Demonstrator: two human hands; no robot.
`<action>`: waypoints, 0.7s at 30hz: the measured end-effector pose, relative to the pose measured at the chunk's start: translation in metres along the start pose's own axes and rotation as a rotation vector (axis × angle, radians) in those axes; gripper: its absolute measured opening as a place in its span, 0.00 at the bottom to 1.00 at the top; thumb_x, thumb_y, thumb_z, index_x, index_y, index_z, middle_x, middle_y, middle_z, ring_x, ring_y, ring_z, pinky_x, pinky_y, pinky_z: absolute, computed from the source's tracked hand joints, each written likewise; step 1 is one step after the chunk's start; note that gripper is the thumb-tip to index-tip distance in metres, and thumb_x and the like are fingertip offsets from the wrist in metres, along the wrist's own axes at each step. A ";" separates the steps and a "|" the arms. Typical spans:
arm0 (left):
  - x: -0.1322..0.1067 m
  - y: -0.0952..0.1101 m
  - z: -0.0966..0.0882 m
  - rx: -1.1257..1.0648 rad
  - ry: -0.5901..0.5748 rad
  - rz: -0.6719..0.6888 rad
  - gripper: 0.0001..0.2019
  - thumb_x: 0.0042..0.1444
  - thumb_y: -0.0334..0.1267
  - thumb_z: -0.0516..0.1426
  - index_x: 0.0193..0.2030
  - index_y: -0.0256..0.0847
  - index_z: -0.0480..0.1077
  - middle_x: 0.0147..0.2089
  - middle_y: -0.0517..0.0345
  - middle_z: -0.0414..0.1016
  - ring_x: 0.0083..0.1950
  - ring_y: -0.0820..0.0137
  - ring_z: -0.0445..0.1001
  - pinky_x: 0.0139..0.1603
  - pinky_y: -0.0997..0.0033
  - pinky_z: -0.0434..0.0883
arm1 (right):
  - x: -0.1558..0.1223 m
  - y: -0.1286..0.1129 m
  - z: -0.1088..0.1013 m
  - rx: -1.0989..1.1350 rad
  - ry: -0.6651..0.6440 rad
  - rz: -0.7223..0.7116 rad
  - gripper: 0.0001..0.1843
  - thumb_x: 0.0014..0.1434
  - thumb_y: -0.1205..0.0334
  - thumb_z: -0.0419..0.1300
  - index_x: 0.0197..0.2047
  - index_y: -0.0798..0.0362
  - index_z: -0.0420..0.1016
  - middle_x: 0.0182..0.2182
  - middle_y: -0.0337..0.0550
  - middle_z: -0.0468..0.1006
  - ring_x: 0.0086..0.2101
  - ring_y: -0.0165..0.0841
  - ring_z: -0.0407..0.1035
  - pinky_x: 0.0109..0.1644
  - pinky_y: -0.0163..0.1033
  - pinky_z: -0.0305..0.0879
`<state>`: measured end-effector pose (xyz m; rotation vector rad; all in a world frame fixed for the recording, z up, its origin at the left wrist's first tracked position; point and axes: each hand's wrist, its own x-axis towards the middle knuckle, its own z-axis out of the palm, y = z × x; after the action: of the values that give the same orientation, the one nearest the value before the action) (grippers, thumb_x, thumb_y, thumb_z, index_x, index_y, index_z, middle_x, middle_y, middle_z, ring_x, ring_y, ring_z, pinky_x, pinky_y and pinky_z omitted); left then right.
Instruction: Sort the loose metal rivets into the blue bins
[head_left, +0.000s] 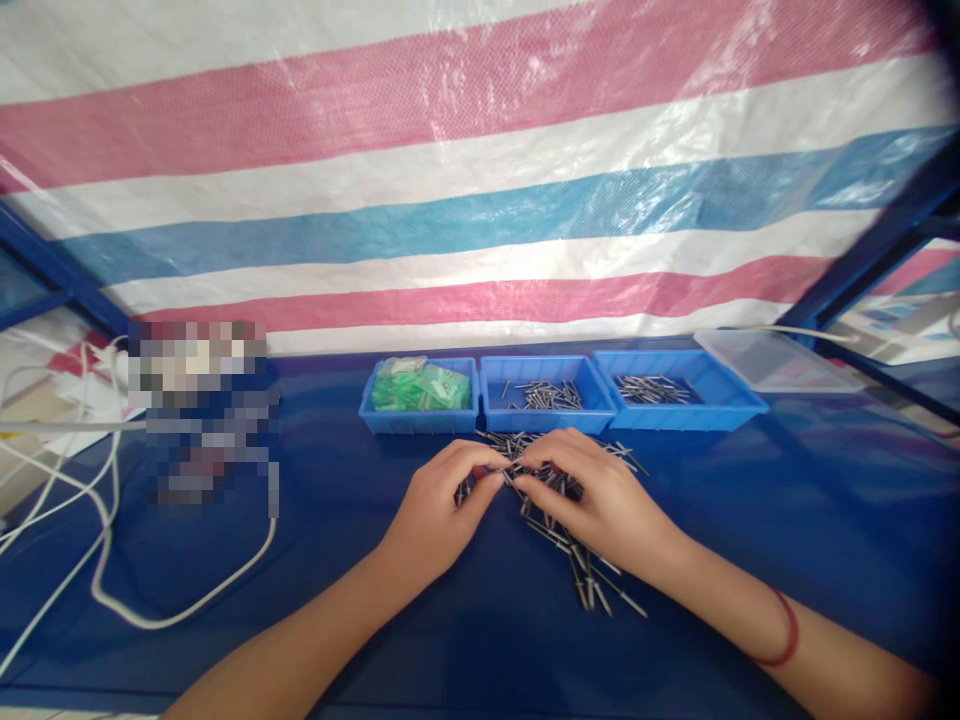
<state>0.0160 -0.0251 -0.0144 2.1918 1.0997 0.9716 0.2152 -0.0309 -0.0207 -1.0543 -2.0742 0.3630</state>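
Currently, both hands, left hand [442, 505] and right hand [592, 495], are curled, fingertips pinched together on the pin pile [559, 510], lying directly beneath them.

A single head-worn view looks forward and down from above and behind the hands, close enough that both forearms enter from the bottom edge. The left hand [435, 515] and right hand [600, 500] sit just below centre on the counter [787, 520]; beyond them the striped tarp [480, 180] fills the upper half.
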 end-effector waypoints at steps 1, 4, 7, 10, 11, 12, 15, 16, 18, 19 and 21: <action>0.000 0.001 0.000 -0.026 0.011 -0.013 0.04 0.61 0.32 0.56 0.42 0.41 0.70 0.41 0.59 0.74 0.39 0.72 0.73 0.43 0.75 0.68 | 0.000 -0.001 0.000 0.047 0.032 0.041 0.04 0.61 0.62 0.57 0.38 0.52 0.72 0.33 0.44 0.76 0.35 0.35 0.69 0.41 0.41 0.66; -0.001 0.001 0.002 -0.070 0.014 -0.050 0.03 0.59 0.33 0.57 0.40 0.41 0.71 0.39 0.60 0.75 0.37 0.73 0.73 0.40 0.76 0.69 | 0.001 -0.004 -0.001 0.173 0.066 0.148 0.06 0.61 0.59 0.58 0.35 0.52 0.72 0.30 0.41 0.75 0.31 0.32 0.69 0.35 0.37 0.66; -0.002 0.001 0.003 -0.069 -0.002 -0.082 0.06 0.58 0.34 0.58 0.43 0.42 0.71 0.39 0.60 0.77 0.37 0.71 0.74 0.40 0.74 0.69 | 0.002 -0.005 0.001 0.293 0.044 0.189 0.07 0.60 0.59 0.58 0.34 0.52 0.73 0.29 0.41 0.75 0.29 0.31 0.69 0.32 0.35 0.65; -0.002 0.001 0.002 -0.009 -0.016 -0.117 0.10 0.58 0.36 0.58 0.47 0.44 0.71 0.43 0.59 0.78 0.42 0.68 0.75 0.44 0.70 0.69 | 0.001 -0.006 0.003 0.362 0.050 0.196 0.07 0.60 0.60 0.58 0.34 0.52 0.74 0.29 0.42 0.75 0.30 0.31 0.69 0.32 0.36 0.66; -0.002 0.001 0.001 0.024 -0.024 -0.117 0.10 0.58 0.38 0.58 0.47 0.44 0.71 0.43 0.59 0.78 0.43 0.67 0.75 0.45 0.68 0.69 | 0.001 -0.006 0.003 0.367 0.058 0.198 0.06 0.60 0.60 0.58 0.34 0.52 0.74 0.29 0.42 0.75 0.30 0.31 0.68 0.32 0.36 0.66; -0.001 0.001 0.000 0.057 -0.032 -0.107 0.09 0.59 0.39 0.58 0.46 0.45 0.72 0.43 0.59 0.78 0.43 0.66 0.75 0.46 0.67 0.68 | 0.001 -0.006 0.004 0.368 0.066 0.200 0.07 0.60 0.60 0.58 0.34 0.52 0.74 0.29 0.42 0.75 0.29 0.31 0.68 0.31 0.36 0.66; -0.001 0.002 -0.001 0.126 -0.045 -0.071 0.05 0.60 0.39 0.56 0.40 0.44 0.73 0.41 0.59 0.79 0.43 0.65 0.75 0.46 0.65 0.67 | 0.000 -0.006 0.004 0.371 0.079 0.208 0.07 0.59 0.59 0.59 0.34 0.52 0.75 0.28 0.42 0.75 0.29 0.31 0.68 0.31 0.36 0.66; -0.001 0.003 -0.002 0.134 -0.046 -0.068 0.05 0.60 0.39 0.57 0.39 0.44 0.73 0.40 0.59 0.79 0.43 0.65 0.75 0.45 0.65 0.66 | 0.000 -0.006 0.004 0.375 0.081 0.210 0.07 0.59 0.58 0.59 0.34 0.52 0.75 0.28 0.42 0.75 0.28 0.31 0.68 0.31 0.36 0.66; 0.000 0.004 -0.002 0.138 -0.044 -0.069 0.04 0.60 0.38 0.57 0.39 0.44 0.73 0.39 0.59 0.78 0.42 0.66 0.75 0.44 0.66 0.66 | 0.000 -0.006 0.005 0.385 0.081 0.214 0.07 0.59 0.59 0.59 0.34 0.52 0.75 0.28 0.42 0.75 0.28 0.31 0.68 0.31 0.36 0.65; 0.000 0.004 -0.001 0.137 -0.048 -0.072 0.04 0.60 0.38 0.57 0.39 0.44 0.73 0.39 0.60 0.78 0.42 0.66 0.74 0.44 0.66 0.66 | -0.001 -0.005 0.005 0.390 0.081 0.216 0.07 0.59 0.59 0.59 0.34 0.52 0.75 0.28 0.42 0.75 0.29 0.31 0.68 0.31 0.36 0.65; 0.000 0.005 -0.001 0.134 -0.060 -0.081 0.04 0.59 0.39 0.58 0.38 0.43 0.73 0.39 0.60 0.78 0.41 0.67 0.74 0.43 0.67 0.66 | -0.001 -0.005 0.005 0.395 0.075 0.220 0.07 0.59 0.59 0.59 0.34 0.52 0.75 0.28 0.41 0.74 0.28 0.30 0.67 0.31 0.35 0.64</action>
<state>0.0177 -0.0283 -0.0105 2.2464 1.2476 0.8132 0.2087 -0.0344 -0.0216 -1.0332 -1.7288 0.7953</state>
